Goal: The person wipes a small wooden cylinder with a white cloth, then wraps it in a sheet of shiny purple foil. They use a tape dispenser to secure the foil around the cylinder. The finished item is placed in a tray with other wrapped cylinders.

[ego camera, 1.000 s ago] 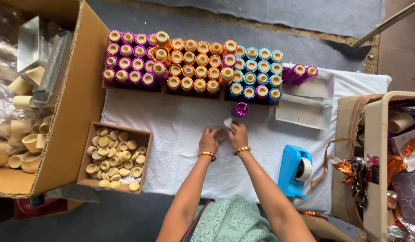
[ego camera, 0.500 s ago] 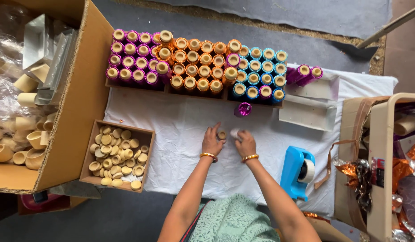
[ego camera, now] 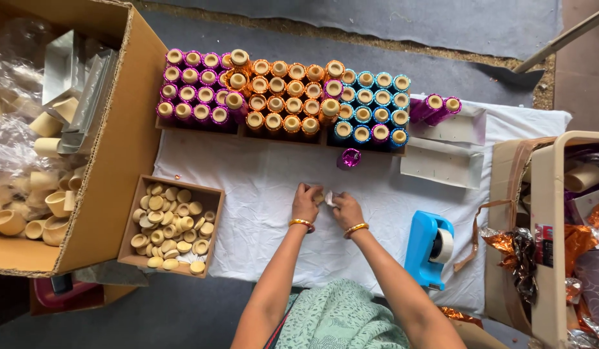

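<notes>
My left hand (ego camera: 306, 201) and my right hand (ego camera: 346, 208) meet over the white cloth (ego camera: 261, 181), both pinching one small tan cup (ego camera: 320, 196) with a bit of white wrap at its side. Each wrist wears a gold bangle. Just beyond the hands lies a single cup wrapped in shiny purple foil (ego camera: 348, 158). Behind it stand rows of foil-wrapped cups in purple (ego camera: 196, 97), orange (ego camera: 286, 97) and blue (ego camera: 374, 106).
A small cardboard tray of plain tan cups (ego camera: 173, 226) sits left of my hands. A big carton (ego camera: 112, 161) with bagged cups is further left. A blue tape dispenser (ego camera: 429, 249) lies to the right, white boxes (ego camera: 445, 165) behind it, and a bin with foil sheets (ego camera: 558, 239) at far right.
Both hands stay together at the cloth's middle, working the small cup between the fingers. The view has shifted slightly; nothing else has moved.
</notes>
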